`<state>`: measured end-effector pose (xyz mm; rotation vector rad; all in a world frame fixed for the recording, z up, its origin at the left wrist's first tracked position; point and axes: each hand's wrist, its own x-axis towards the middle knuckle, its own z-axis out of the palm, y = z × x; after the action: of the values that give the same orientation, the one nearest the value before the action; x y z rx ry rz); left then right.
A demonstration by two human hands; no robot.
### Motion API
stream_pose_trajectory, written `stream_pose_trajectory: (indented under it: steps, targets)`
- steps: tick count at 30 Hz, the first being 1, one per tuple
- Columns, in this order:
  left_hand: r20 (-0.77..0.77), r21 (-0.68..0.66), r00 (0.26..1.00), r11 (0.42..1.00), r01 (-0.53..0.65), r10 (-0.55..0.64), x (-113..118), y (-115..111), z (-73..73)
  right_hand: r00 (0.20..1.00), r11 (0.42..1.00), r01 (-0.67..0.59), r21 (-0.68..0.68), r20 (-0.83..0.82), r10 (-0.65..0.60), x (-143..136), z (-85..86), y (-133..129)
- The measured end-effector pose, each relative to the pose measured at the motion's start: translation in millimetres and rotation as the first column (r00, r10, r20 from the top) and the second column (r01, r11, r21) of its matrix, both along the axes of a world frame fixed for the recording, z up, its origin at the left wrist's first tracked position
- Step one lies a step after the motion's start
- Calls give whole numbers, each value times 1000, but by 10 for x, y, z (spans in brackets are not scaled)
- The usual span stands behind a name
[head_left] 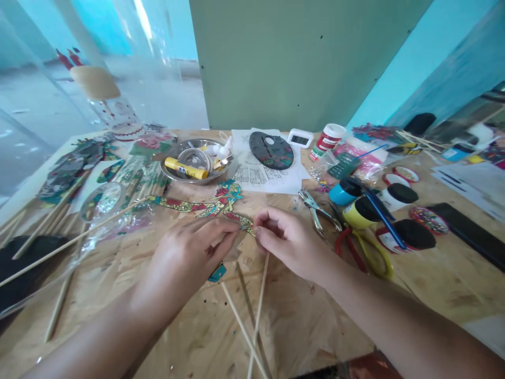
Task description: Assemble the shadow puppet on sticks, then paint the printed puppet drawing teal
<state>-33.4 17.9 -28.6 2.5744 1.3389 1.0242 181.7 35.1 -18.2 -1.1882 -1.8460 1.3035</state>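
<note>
A flat painted shadow puppet [179, 204], yellow, red and turquoise, lies across the table with thin wooden rods on it. My left hand [193, 247] is closed in a pinch at its patterned limb, just left of my right hand [284, 239]. The right thumb and fingertips pinch the end of that same limb. One rod [90, 231] runs from the puppet's left limb to the lower left. Two more rods [241, 316] cross below my hands. A turquoise piece [218, 272] shows under my left hand, which hides part of the puppet.
Behind the puppet stands a metal bowl [168, 176] holding a yellow tube, near printed sheets [252, 181] and a dark palette [260, 150]. At right are a hole punch [313, 208], red- and yellow-handled tools [361, 252] and paint jars [345, 192]. Other puppets [74, 163] lie left.
</note>
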Motion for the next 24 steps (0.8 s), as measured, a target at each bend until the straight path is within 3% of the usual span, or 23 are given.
stream_pose_trajectory:
  steps: [7,11,24]
  targets:
    - [87,-159,994,986,-54,69,112,-39,63,997,984,67,166,22,-72,-61,117,-84]
    - [118,-194,991,980,-43,67,125,-44,67,996,980,63,186,51,-73,-88,138,-92]
    - [55,-115,997,993,-38,45,114,-64,48,990,967,93,239,84,-116,-96,143,-111]
